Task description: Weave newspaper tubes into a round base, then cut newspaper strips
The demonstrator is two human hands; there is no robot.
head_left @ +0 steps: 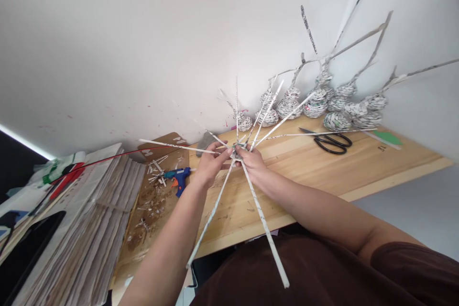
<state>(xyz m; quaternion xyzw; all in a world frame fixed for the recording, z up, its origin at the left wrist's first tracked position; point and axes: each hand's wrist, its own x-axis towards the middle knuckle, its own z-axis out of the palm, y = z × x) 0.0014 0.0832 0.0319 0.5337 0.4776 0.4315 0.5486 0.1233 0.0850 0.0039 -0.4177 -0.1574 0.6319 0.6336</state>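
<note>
Both my hands hold a small woven base [237, 151] of rolled newspaper, low over the wooden table. Several thin paper tubes [260, 215] spread out from it in all directions like spokes, two of them pointing down toward my body. My left hand [212, 162] grips the base's left side, thumb on top and fingers partly behind it. On the right side, my right hand [251, 160] pinches the base with its thumb near the centre. The fingers cover much of the weave, so its underside is hidden.
Several gourd-shaped paper weavings [289, 105] with twig stems line the wall at the right. Black scissors [332, 142] and a green piece [387, 137] lie before them. Left are a blue glue gun [182, 179], paper scraps, and a tall newspaper stack [103, 210]. The wooden table [315, 177] ends near my body.
</note>
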